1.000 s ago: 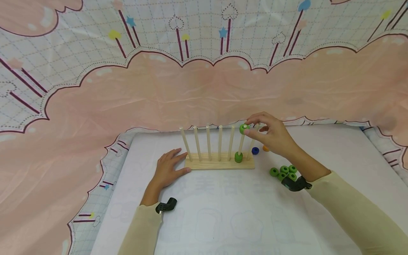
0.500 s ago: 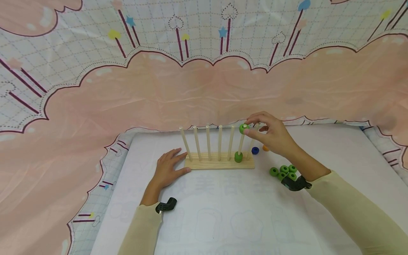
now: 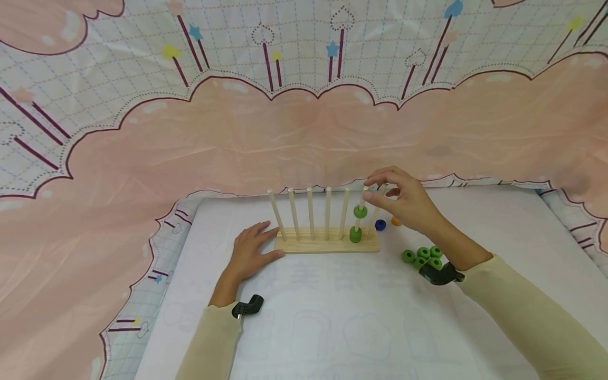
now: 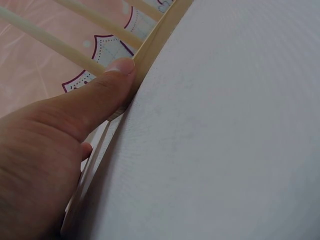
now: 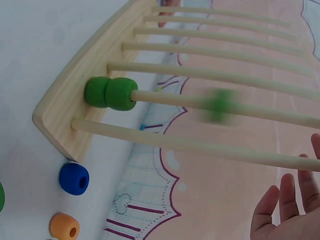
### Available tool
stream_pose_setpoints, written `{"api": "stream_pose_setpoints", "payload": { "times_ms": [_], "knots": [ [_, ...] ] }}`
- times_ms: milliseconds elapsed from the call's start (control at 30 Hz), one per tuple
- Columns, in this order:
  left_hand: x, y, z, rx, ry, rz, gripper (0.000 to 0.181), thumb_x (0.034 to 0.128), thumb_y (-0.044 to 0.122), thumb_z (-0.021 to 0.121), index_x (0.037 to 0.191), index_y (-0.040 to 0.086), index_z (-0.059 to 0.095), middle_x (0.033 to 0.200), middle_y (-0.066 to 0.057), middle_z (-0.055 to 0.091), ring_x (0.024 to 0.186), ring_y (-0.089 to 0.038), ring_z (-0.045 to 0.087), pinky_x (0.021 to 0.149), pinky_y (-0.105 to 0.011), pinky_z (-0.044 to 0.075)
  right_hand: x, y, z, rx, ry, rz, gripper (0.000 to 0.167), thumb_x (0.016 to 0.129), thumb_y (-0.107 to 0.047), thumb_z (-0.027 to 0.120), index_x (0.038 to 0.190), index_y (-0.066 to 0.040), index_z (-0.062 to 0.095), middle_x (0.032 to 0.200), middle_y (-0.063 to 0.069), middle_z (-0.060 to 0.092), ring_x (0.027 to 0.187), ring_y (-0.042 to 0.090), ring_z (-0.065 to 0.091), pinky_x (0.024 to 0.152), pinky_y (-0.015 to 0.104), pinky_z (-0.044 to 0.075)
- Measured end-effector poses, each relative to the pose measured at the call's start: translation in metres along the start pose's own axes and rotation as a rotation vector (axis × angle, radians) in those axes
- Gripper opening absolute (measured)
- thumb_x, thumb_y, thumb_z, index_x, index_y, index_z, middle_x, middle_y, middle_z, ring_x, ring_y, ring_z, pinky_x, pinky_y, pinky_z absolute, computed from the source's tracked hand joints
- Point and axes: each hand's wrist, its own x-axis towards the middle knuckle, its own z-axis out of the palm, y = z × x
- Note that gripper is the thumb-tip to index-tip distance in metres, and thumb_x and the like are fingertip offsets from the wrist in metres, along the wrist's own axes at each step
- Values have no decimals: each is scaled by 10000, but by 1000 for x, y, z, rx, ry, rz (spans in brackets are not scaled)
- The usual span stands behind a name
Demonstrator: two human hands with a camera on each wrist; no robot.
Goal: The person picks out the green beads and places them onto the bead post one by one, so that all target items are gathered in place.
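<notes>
A wooden base (image 3: 328, 245) holds a row of upright pegs. Two green beads (image 5: 110, 93) sit stacked at the foot of the second peg from the right, and a blurred green bead (image 5: 220, 106) is partway down that same peg, touched by no finger. Near the peg's top is the right hand (image 3: 404, 199), thumb and fingers apart and holding nothing. The left hand (image 3: 252, 248) rests at the base's left end; in the left wrist view its thumb (image 4: 120, 67) lies on the base's edge, with the other fingers mostly hidden.
Right of the base lie a blue bead (image 3: 380, 225) and an orange bead (image 3: 396, 221), partly behind the right hand in the head view. Several green beads (image 3: 424, 253) are grouped nearer the right wrist. A patterned cloth (image 3: 285, 137) rises behind the white table surface (image 3: 304, 316).
The green bead that the right hand pinched at the peg's top is released and has dropped partway down the peg. Both hands keep nearly the same positions.
</notes>
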Motion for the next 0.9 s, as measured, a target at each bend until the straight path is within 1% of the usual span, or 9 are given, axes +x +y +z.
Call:
{"api": "stream_pose_setpoints", "payload": {
  "times_ms": [233, 433, 633, 800, 900],
  "knots": [
    [0, -1, 1, -2, 3, 1, 712, 851, 515, 779, 1463, 212, 582, 1601, -106, 437, 1507, -359, 339, 1196, -649, 200, -1, -2, 0, 1, -15, -5, 312, 958, -334, 733, 1194, -132, 703, 1306, -26, 603, 1153, 150, 513, 960, 402, 491],
    [0, -2, 1, -4, -12, -13, 716, 856, 526, 774, 1472, 220, 572, 1607, -100, 428, 1514, -348, 325, 1207, -639, 189, -3, 0, -2, -11, -36, -6, 318, 970, -325, 719, 1214, -123, 690, 1320, 9, 605, 1183, 187, 531, 958, 430, 490],
    [0, -1, 1, -5, -22, -23, 714, 866, 542, 761, 1475, 222, 569, 1613, -95, 421, 1521, -336, 314, 1215, -633, 179, -8, 10, -6, -19, -57, 60, 328, 968, -379, 712, 1241, -199, 678, 1339, -15, 606, 1188, 206, 529, 987, 445, 485],
    [-1, -1, 1, -4, -19, -22, 712, 865, 541, 762, 1472, 222, 571, 1612, -96, 423, 1521, -335, 314, 1213, -634, 181, -12, 23, -8, -47, -64, 89, 319, 964, -386, 716, 1158, -137, 674, 1295, 11, 618, 1204, 253, 561, 974, 437, 501],
    [-1, 0, 1, -4, -18, -22, 713, 862, 541, 764, 1472, 224, 572, 1612, -94, 423, 1521, -335, 314, 1214, -633, 181, -16, 32, -9, -62, -73, 109, 337, 962, -387, 718, 1158, -116, 676, 1282, 27, 631, 1204, 262, 582, 967, 417, 513]
  ]
}}
